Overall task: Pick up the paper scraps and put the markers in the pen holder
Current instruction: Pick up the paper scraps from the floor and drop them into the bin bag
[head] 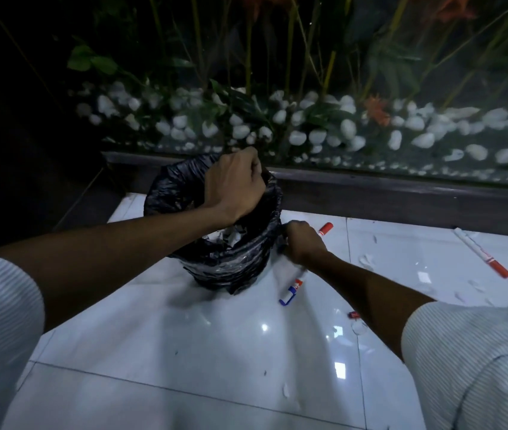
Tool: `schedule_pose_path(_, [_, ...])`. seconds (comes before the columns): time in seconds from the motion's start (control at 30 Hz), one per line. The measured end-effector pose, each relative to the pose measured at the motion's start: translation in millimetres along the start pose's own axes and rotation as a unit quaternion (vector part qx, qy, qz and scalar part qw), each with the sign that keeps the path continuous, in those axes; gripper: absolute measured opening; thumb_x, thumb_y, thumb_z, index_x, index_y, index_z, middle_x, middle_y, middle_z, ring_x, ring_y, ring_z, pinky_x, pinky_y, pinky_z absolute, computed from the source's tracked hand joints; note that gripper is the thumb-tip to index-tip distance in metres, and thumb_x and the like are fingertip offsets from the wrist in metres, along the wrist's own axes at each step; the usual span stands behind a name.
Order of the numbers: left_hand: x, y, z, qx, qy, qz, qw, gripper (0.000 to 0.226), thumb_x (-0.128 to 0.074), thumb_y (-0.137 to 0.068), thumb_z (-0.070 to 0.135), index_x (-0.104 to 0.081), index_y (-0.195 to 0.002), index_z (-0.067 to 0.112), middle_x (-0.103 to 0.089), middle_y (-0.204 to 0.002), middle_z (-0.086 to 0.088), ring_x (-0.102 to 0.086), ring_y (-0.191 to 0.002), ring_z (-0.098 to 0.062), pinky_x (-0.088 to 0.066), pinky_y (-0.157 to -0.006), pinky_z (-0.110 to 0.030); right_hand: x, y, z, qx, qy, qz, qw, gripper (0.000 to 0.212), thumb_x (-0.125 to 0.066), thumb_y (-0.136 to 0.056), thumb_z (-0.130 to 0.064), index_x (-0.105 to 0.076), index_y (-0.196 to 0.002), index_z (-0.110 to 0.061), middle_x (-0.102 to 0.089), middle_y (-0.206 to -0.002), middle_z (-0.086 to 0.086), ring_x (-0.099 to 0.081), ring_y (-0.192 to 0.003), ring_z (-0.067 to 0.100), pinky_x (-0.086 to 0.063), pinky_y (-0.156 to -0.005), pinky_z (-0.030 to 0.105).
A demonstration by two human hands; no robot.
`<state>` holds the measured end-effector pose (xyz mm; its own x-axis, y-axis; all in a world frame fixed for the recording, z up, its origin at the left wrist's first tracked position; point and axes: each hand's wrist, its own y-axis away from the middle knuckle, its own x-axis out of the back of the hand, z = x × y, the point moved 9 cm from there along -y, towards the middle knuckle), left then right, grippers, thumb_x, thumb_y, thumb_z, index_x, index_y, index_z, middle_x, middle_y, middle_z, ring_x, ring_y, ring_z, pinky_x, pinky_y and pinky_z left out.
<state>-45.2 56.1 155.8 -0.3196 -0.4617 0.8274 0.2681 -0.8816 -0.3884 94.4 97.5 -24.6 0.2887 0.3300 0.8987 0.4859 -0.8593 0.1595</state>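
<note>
A black bin bag (225, 262) lines a small bin on the white tiled floor, with torn paper scraps (231, 238) showing inside. My left hand (234, 184) is closed on the bag's far rim. My right hand (304, 243) pinches the bag's near right edge. A blue-capped marker (293, 288) lies just below my right wrist. A red-capped marker (325, 228) pokes out beyond my right hand. Another red marker (483, 254) lies far right. Small white scraps (366, 260) are scattered on the tiles. No pen holder is in view.
A dark wooden ledge (401, 193) runs behind the bin, with glass, white pebbles (349, 128) and plants beyond it. A small red piece (353, 315) lies by my right forearm. My knees in light striped cloth fill both lower corners.
</note>
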Motion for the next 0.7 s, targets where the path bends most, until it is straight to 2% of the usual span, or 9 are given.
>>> schedule_pose_path(0.1, [-2.3,1.6,-8.4,-0.001,-0.012,0.002,1.000,0.009,-0.056,-0.093,0.016,-0.062,-0.088,0.019,-0.068,-0.080,0.001,-0.062,-0.075,-0.021,-0.043,-0.057,-0.034,-8.0,-0.3,0.9,-0.021,0.029,0.013,0.999,0.015,-0.064,-0.092,-0.007,-0.069,-0.105,-0.001,-0.066,-0.110,0.017,-0.064,-0.103,0.034,-0.039,-0.072,0.030])
schedule_pose_path(0.2, [-5.0,4.1,-14.1,-0.006,-0.018,-0.021,1.000,0.010,-0.055,-0.093,0.016,-0.063,-0.089,0.019,-0.068,-0.078,-0.001,-0.064,-0.075,-0.024,-0.054,-0.061,-0.039,-10.2,1.5,-0.5,-0.039,0.035,0.031,0.998,0.011,-0.057,-0.094,-0.006,-0.066,-0.099,-0.004,-0.068,-0.103,0.017,-0.065,-0.093,0.033,-0.042,-0.066,0.032])
schedule_pose_path(0.33, [-1.1,2.9,-14.3,-0.029,-0.031,-0.057,0.997,0.013,-0.054,-0.088,0.013,-0.064,-0.084,0.020,-0.069,-0.079,0.000,-0.065,-0.076,-0.025,-0.058,-0.065,-0.044,-10.5,2.5,2.8,-0.042,0.020,0.015,0.999,0.010,-0.060,-0.091,-0.013,-0.068,-0.096,-0.010,-0.069,-0.098,0.013,-0.066,-0.087,0.031,-0.046,-0.064,0.032])
schedule_pose_path(0.43, [7.2,1.2,-17.9,-0.024,-0.042,-0.072,0.996,0.016,-0.056,-0.085,0.010,-0.068,-0.081,0.020,-0.071,-0.078,0.000,-0.066,-0.077,-0.025,-0.057,-0.066,-0.041,9.0,4.1,13.1,-0.057,-0.085,0.044,0.994,0.011,-0.065,-0.085,-0.013,-0.074,-0.091,-0.016,-0.073,-0.090,0.003,-0.069,-0.088,0.024,-0.052,-0.070,0.030])
schedule_pose_path(0.53, [14.2,-1.1,-23.4,-0.018,-0.049,-0.080,0.995,0.018,-0.055,-0.085,0.007,-0.071,-0.080,0.015,-0.072,-0.077,-0.005,-0.066,-0.075,-0.026,-0.057,-0.064,-0.044,45.3,6.2,16.0,-0.057,-0.177,0.119,0.975,0.011,-0.064,-0.085,-0.014,-0.072,-0.079,-0.017,-0.069,-0.074,-0.009,-0.070,-0.081,0.016,-0.046,-0.066,0.022])
schedule_pose_path(0.63, [21.6,-4.3,-23.6,-0.030,-0.062,-0.080,0.994,0.018,-0.054,-0.082,0.009,-0.070,-0.077,0.016,-0.071,-0.074,-0.006,-0.066,-0.071,-0.027,-0.057,-0.061,-0.043,82.3,13.7,12.0,-0.051,-0.266,0.190,0.944,0.013,-0.066,-0.085,-0.014,-0.066,-0.075,-0.023,-0.070,-0.073,-0.007,-0.071,-0.073,0.017,-0.060,-0.073,0.036])
schedule_pose_path(0.7, [26.3,-6.9,-22.6,-0.036,-0.068,-0.081,0.994,0.019,-0.053,-0.082,0.009,-0.069,-0.075,0.014,-0.071,-0.071,-0.007,-0.066,-0.069,-0.028,-0.055,-0.059,-0.043,105.9,19.4,4.7,-0.041,-0.307,0.229,0.923,0.009,-0.068,-0.086,-0.012,-0.068,-0.079,-0.017,-0.071,-0.073,-0.004,-0.070,-0.072,0.015,-0.060,-0.074,0.038])
